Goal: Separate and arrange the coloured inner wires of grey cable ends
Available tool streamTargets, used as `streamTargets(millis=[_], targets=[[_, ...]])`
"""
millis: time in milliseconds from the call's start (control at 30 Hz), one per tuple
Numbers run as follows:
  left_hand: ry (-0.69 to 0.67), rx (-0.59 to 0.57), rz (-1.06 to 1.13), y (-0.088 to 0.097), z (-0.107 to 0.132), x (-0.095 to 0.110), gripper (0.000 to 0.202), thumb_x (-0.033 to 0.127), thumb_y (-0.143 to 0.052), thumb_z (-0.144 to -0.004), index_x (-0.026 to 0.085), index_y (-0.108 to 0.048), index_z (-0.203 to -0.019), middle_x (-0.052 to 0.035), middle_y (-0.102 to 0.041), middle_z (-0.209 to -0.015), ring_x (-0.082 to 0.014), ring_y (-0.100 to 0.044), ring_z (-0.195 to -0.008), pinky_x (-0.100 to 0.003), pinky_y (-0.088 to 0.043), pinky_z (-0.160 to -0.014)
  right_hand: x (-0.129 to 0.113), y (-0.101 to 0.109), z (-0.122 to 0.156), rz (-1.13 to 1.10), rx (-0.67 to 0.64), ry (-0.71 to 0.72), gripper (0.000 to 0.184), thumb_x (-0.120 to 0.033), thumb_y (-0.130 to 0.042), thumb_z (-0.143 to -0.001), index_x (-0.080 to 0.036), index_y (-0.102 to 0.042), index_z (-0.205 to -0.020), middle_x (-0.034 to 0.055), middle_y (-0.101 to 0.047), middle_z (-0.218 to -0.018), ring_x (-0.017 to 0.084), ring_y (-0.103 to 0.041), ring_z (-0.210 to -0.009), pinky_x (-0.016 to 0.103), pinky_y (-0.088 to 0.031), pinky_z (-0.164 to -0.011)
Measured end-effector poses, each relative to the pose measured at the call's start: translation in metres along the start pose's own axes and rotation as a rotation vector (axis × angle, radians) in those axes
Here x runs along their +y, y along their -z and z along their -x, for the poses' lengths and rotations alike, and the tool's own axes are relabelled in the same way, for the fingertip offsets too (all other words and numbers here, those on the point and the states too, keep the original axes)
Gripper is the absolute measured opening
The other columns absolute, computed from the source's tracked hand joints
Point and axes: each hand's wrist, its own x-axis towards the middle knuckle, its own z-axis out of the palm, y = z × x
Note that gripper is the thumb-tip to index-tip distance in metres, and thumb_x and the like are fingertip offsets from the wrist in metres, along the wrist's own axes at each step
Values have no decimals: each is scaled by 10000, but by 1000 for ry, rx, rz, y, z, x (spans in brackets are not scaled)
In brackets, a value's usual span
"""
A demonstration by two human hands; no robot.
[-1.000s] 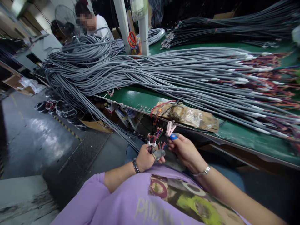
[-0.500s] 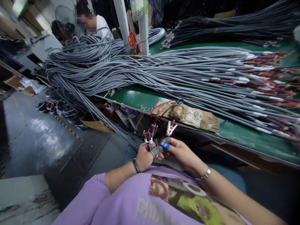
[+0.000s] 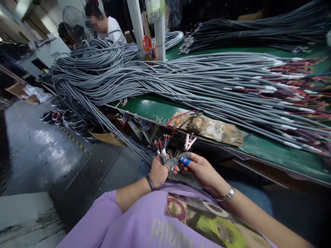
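My left hand (image 3: 158,171) is closed around a few grey cable ends (image 3: 163,148), whose stripped coloured wires fan out above the fist. A grey finger cot covers its thumb. My right hand (image 3: 201,169) sits just to the right, fingers pinched at the same cable ends, with a blue finger cot (image 3: 185,161) on one fingertip. Both hands hover over my lap, below the front edge of the green workbench (image 3: 261,151). A pink clip (image 3: 189,141) hangs at the bench edge right above my right hand.
A huge pile of grey cables (image 3: 144,75) covers the bench and spills off its left end to the floor. A taped cardboard piece (image 3: 214,129) lies at the bench edge. Another person (image 3: 103,26) sits at the far left beside a fan. Orange scissors (image 3: 148,42) hang on a white post.
My right hand moved left from near the pink clip to meet my left hand at the cable ends. The left hand lifted the wires slightly.
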Motion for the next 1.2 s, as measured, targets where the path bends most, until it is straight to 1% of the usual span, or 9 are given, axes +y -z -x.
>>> streamTargets(millis=[200, 400, 600, 700, 800, 867, 933, 1067, 1200], targets=[[-30, 95, 53, -1, -1, 5, 450, 575, -672, -727, 142, -614, -621, -39, -649, -552, -102, -545, -439, -216, -419, -455, 6, 5, -1, 5, 18, -52, 377, -514, -783, -624, -178, -619, -679, -13, -528, -579, 108, -411, -521, 273, -344, -521], [-18, 129, 126, -5, -1, 10, 471, 578, -679, -711, 135, -588, -579, -34, -626, -522, -90, -526, -420, -212, -415, -455, 7, 6, 0, -25, 79, -77, 381, -475, -824, -582, -177, -609, -684, -38, -509, -552, 92, -389, -505, 258, -343, -515], [-1, 152, 180, -4, -3, 12, 431, 542, -714, -690, 138, -586, -614, -4, -590, -485, -79, -496, -402, -196, -383, -422, 2, 7, 5, 9, -92, -138, 355, -428, -847, -562, -171, -631, -676, -23, -562, -600, 94, -437, -536, 237, -369, -512], [-16, 110, 202, -2, -4, 15, 429, 527, -726, -688, 140, -565, -596, 8, -568, -482, -68, -481, -403, -185, -373, -410, 3, 17, 3, -86, -43, -131, 332, -418, -849, -576, -175, -642, -668, -28, -555, -591, 86, -446, -521, 226, -401, -507], [-11, -2, 259, -1, -4, 19, 420, 518, -747, -671, 142, -564, -629, 23, -550, -472, -70, -468, -390, -191, -377, -394, 2, 29, -5, -297, 47, -124, 341, -475, -818, -622, -191, -669, -737, -10, -610, -685, 87, -495, -549, 230, -473, -544], [6, -84, 286, -3, -4, 22, 420, 511, -762, -658, 140, -564, -646, 25, -545, -460, -72, -462, -377, -192, -369, -380, -1, 33, -13, -395, 35, -127, 379, -536, -775, -663, -195, -688, -803, 15, -654, -775, 98, -539, -591, 239, -506, -572], [24, -139, 295, -6, -5, 25, 428, 514, -770, -647, 139, -563, -655, 23, -543, -449, -73, -455, -365, -189, -354, -366, -6, 32, -20, -435, -14, -108, 381, -550, -738, -708, -194, -694, -836, 26, -670, -801, 110, -571, -622, 246, -518, -593], [48, -161, 303, -15, -6, 31, 452, 523, -787, -617, 145, -540, -636, 21, -545, -437, -71, -450, -350, -187, -337, -357, -15, 25, -28, -455, -65, -41, 390, -562, -741, -701, -194, -701, -825, 20, -667, -734, 132, -596, -635, 262, -517, -614], [69, -142, 319, -22, -6, 36, 454, 518, -798, -599, 145, -539, -633, 18, -551, -444, -70, -453, -358, -187, -350, -365, -20, 18, -29, -519, -62, -42, 386, -550, -743, -706, -187, -706, -832, 21, -679, -709, 143, -603, -629, 277, -502, -618]])
